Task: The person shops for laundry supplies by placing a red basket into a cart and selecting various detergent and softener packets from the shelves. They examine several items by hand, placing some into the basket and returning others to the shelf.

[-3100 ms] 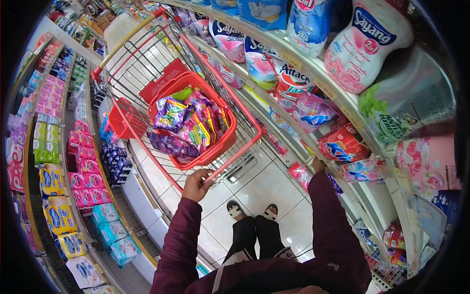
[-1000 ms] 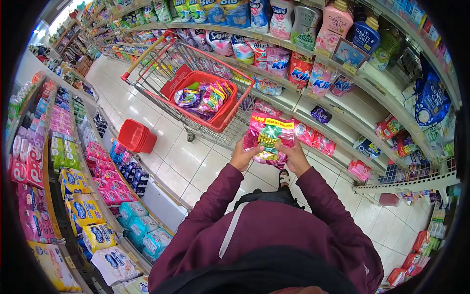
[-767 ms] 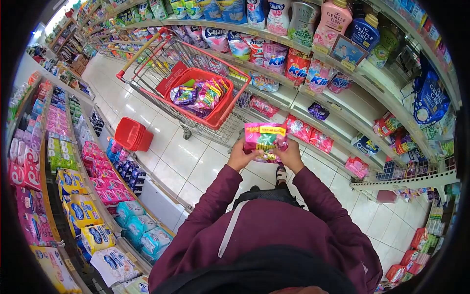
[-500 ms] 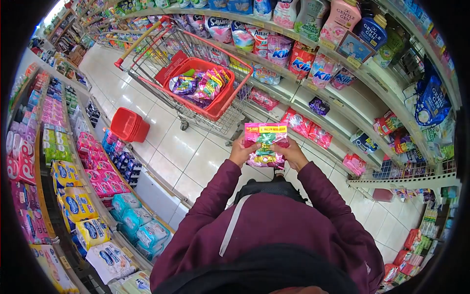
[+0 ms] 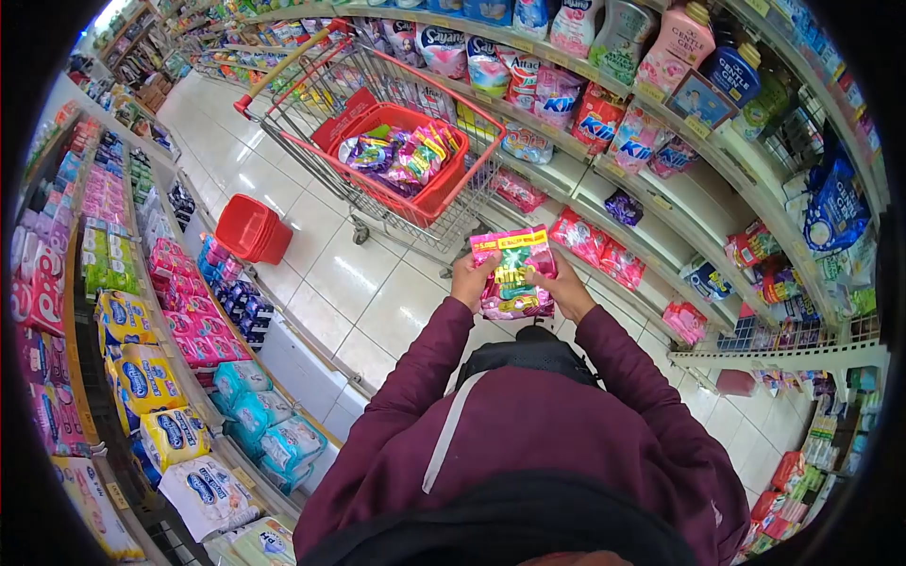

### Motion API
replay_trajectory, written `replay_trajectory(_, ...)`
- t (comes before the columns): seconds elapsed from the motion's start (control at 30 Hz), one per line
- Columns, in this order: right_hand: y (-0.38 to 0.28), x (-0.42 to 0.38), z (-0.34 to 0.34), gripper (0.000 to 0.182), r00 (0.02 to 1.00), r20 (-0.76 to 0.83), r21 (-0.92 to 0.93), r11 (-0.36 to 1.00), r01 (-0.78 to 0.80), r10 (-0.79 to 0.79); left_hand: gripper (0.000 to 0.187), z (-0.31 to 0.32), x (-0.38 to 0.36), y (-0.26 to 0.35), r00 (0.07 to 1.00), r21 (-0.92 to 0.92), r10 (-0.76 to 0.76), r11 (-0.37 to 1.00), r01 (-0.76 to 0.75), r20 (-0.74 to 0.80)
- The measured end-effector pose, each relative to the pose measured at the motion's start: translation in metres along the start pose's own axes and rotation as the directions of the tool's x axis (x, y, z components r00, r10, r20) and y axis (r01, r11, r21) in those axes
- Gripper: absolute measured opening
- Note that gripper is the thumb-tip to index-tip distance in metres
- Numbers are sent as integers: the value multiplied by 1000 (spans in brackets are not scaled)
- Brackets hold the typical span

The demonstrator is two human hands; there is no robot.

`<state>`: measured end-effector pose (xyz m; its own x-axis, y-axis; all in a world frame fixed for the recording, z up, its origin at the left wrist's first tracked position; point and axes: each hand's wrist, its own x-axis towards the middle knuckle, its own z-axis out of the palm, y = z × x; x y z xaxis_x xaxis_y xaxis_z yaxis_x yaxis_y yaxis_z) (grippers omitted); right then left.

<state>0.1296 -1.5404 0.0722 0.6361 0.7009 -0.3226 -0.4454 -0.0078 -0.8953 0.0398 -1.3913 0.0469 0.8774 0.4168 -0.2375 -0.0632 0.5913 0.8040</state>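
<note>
Head view: the fingers of your left hand (image 5: pixel 474 280) pinch the near-left side of a pink packet (image 5: pixel 514 269), thumb pressed on its printed front. Your right hand (image 5: pixel 567 286) grips the opposite side in the same way, that thumb also lying on the front; the other fingers go behind the packet and are mostly hidden. So the packet sits between your two sets of fingers, in front of your body, with its yellow strip along the edge farthest from you.

Back from your fingers run the maroon sleeves (image 5: pixel 418 367). Just beyond and left of your left fingertips stands the wire cart (image 5: pixel 477 196), with a red basket (image 5: pixel 447 196) inside it and a heap of colourful packets (image 5: pixel 401 158) in that basket. Ahead of your right fingers, on a low shelf, lie pink packs (image 5: pixel 596 247), with a small purple pack (image 5: pixel 623 207) farther on and a red pouch (image 5: pixel 597 120) on a shelf past that.

Well left of your left fingers, red baskets (image 5: pixel 253 229) sit nested on the tiled floor (image 5: pixel 326 307). Farther left and nearer you, shelves carry teal packs (image 5: pixel 260 415) and yellow packs (image 5: pixel 142 377).
</note>
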Motion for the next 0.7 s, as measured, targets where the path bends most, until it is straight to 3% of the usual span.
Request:
replay_trajectory(0.07, 8, 6, -7, 61, 995, 97, -162, 987, 14, 2, 23, -6, 12, 2, 992, -10, -45, 999, 44, -121)
replay_trajectory(0.1, 3, 6, -5, 60, 989, 140, -106, 994, -37, 51, 23, -5, 15, 7, 992, -6, -40, 999, 40, -123)
replay_trajectory(0.17, 14, 14, -15, 55, 988, 123, -12, 995, -97, 98, 28, -4, 23, 17, 979, -64, -202, 978, 200, -32)
replay_trajectory(0.3, 29, 30, -32, 40, 995, 65, 128, 988, -87, 79, 26, -12, 65, 1, 977, 86, -214, 973, 214, -2)
replay_trajectory(0.47, 38, 63, -71, 36, 998, -17, 152, 986, 69, -68, 24, 15, 118, 2, 951, 149, -293, 949, 277, 100)
replay_trajectory(0.53, 29, 76, -94, 37, 999, -45, -38, 999, 13, -15, 22, 23, 143, -8, 940, 231, -331, 924, 305, 81)
replay_trajectory(0.57, 22, 82, -109, 37, 999, -49, -39, 999, 16, -18, 19, 27, 154, -14, 931, 307, -361, 893, 329, 53)
replay_trajectory(0.63, -13, 87, -129, 39, 965, -57, -94, 961, -260, 255, 15, 47, 172, -25, 937, 379, -348, 871, 311, 31)
replay_trajectory(0.7, -32, 96, -143, 39, 953, -86, 13, 957, -290, 290, 14, 67, 186, -34, 940, 537, -336, 803, 258, 51)
